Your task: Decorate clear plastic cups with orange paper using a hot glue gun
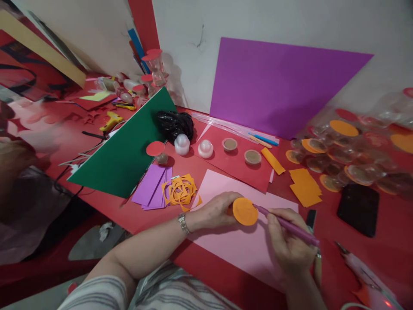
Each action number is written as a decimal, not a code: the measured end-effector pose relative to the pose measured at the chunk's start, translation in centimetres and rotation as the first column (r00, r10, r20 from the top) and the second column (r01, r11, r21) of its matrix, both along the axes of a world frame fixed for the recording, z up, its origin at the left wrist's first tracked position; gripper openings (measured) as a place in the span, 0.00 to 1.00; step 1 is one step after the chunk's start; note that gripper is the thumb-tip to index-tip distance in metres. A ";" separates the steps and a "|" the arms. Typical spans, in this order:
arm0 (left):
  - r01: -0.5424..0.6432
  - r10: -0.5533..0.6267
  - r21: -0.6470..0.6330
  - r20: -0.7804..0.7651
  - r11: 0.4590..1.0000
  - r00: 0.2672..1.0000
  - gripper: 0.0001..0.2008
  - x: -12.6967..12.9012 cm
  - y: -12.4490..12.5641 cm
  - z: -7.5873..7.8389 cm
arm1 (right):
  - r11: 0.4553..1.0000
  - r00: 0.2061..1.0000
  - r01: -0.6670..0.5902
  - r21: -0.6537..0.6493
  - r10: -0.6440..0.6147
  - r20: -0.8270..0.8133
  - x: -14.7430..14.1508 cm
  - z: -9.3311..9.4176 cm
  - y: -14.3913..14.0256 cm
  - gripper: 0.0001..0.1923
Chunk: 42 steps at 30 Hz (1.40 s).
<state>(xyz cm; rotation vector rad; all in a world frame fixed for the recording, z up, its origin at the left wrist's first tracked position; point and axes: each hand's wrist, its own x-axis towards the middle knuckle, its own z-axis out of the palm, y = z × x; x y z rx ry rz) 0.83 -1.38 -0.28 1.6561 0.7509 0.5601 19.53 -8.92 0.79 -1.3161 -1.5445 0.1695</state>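
My left hand (pixel 217 211) grips a small container topped with an orange paper disc (pixel 245 211) and holds it down on a pink sheet (pixel 240 245). In my right hand (pixel 288 243) is a purple pen (pixel 287 226), its tip touching the disc's right edge. A wristwatch (pixel 183 223) sits on my left wrist. Both hands rest over the pink sheet on the red table (pixel 135 215).
Orange paper scraps (pixel 180 190), purple strips (pixel 151 186), a green sheet (pixel 129 146) and a purple sheet (pixel 277 86) lie around. Small plastic cups (pixel 348 150), orange rectangles (pixel 305 187), a black phone (pixel 359 209), a black bag (pixel 174 124) and a glue gun (pixel 363 271) are nearby.
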 end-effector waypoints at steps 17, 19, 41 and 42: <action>0.029 -0.025 -0.044 0.082 0.999 0.996 0.17 0.2 0.1 0.4 | 0.982 0.981 -0.190 -0.018 0.190 -0.035 -1.9 -0.3 -0.2 0.09; 0.029 -0.026 -0.036 0.087 0.999 0.996 0.17 0.2 0.1 0.4 | 0.982 0.981 -0.189 -0.021 0.188 -0.038 -1.9 -0.4 -0.1 0.09; 0.023 -0.022 0.060 -0.021 0.998 1.000 0.25 -0.1 -0.1 -0.1 | 0.994 0.963 0.109 -0.001 -0.106 -0.249 -1.3 -0.4 -0.8 0.01; 0.043 -0.041 0.072 -0.031 0.997 0.999 0.30 -0.4 -0.1 0.0 | 0.990 0.952 0.143 -0.007 -0.140 -0.273 -1.2 -0.6 -0.9 0.02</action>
